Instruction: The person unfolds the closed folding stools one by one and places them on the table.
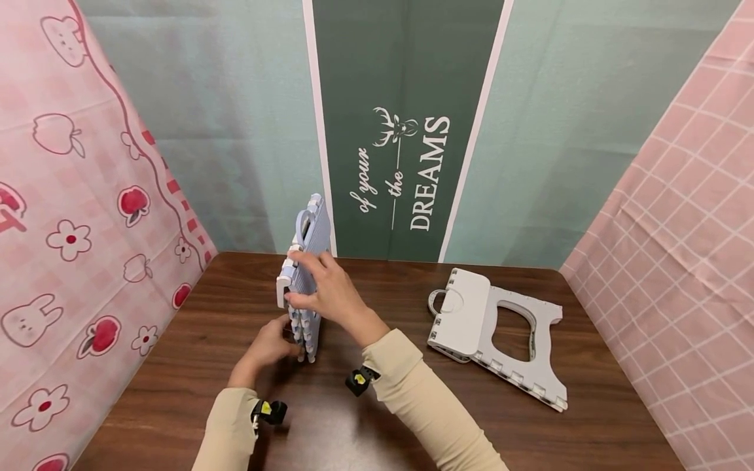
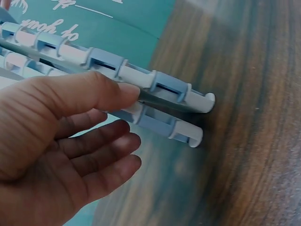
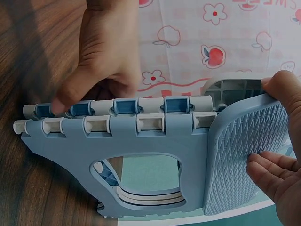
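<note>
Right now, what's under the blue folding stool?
The blue folding stool stands on the wooden table, leg tips touching, held by the left hand and right hand. The contact line is partly hidden.

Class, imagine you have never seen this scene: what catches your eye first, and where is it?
First, the folded blue plastic step stool standing on end near the back of the dark wooden table, the right hand gripping its seat panel and the left hand pinching its lower legs. Next, a folded white plastic step stool lying flat to the right. Behind hangs a green banner reading DREAMS.
</note>
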`<action>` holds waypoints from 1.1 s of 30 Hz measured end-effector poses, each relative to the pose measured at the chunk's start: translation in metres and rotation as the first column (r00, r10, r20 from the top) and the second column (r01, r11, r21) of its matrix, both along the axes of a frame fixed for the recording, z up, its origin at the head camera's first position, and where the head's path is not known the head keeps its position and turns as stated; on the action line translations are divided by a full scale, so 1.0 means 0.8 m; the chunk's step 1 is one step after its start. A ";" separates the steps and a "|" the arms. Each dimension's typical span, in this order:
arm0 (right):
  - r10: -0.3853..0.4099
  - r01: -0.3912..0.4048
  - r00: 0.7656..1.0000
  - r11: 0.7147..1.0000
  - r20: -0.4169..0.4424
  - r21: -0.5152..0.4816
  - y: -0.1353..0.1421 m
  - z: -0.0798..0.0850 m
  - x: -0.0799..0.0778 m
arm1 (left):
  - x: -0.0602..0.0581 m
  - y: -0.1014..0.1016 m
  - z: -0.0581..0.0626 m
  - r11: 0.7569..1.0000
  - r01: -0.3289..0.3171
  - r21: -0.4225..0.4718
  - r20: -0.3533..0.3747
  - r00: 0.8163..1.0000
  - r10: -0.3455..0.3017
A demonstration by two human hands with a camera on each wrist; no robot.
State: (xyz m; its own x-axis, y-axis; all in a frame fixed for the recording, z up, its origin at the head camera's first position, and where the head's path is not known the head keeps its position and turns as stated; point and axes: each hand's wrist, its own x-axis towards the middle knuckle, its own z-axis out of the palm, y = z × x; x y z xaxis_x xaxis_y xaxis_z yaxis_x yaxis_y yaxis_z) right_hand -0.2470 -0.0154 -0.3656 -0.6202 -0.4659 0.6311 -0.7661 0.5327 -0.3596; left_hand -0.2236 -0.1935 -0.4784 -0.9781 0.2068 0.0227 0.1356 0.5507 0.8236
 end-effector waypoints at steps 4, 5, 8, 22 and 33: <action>0.006 -0.006 1.000 1.000 -0.001 0.003 0.001 0.000 -0.001 | 0.000 0.000 0.007 1.000 -0.005 0.013 0.002 1.000 0.005; 0.008 -0.008 1.000 1.000 -0.002 0.004 0.000 0.000 -0.001 | 0.000 0.000 0.008 1.000 -0.010 0.012 0.003 1.000 0.010; 0.006 -0.006 1.000 1.000 -0.011 0.014 0.000 0.000 -0.002 | 0.000 0.000 0.011 0.999 -0.013 0.041 0.006 1.000 0.012; 0.002 -0.002 1.000 1.000 0.001 0.015 0.000 -0.002 -0.001 | 0.008 -0.003 0.022 0.982 0.030 0.188 -0.022 0.999 -0.026; 0.041 -0.037 0.996 0.998 0.074 -0.046 0.003 -0.010 0.001 | -0.003 -0.012 0.001 0.976 0.039 0.214 -0.012 0.999 -0.037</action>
State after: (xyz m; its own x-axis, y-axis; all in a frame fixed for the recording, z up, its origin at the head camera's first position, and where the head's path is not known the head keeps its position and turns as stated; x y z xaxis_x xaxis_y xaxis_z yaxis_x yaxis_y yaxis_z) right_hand -0.2462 -0.0134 -0.3734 -0.6482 -0.4633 0.6042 -0.7561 0.4852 -0.4392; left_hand -0.2258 -0.2029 -0.4773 -0.9693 0.2332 0.0781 0.1599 0.3564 0.9206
